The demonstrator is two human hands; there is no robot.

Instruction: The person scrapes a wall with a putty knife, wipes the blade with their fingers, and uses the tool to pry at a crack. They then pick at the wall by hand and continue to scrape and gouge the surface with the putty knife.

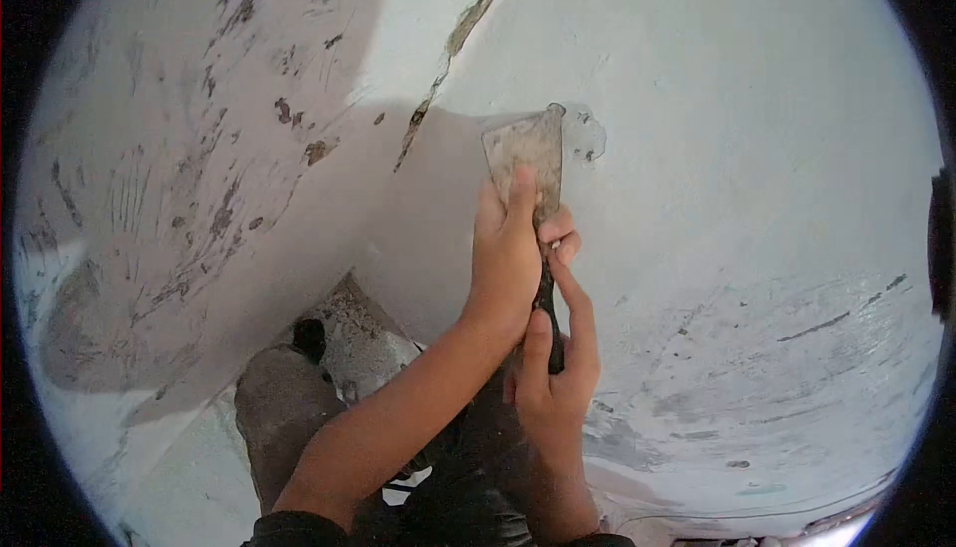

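A scraper (546,149) with a wide, stained metal blade and a dark handle points up against the pale wall. My left hand (508,258) is closed round the lower blade and neck, its thumb lying on the blade. Lower down, my right hand (560,358) grips the dark handle between thumb and fingers. The blade's upper right corner touches the wall beside a small chipped patch (588,136). Part of the handle is hidden by my hands.
A long crack (468,24) runs down the wall at the upper middle. Dark scuffs and chips mark the left wall (224,218). More scratches show at the lower right (812,328). My knee (284,393) is at the lower left, by a rough floor patch (358,338).
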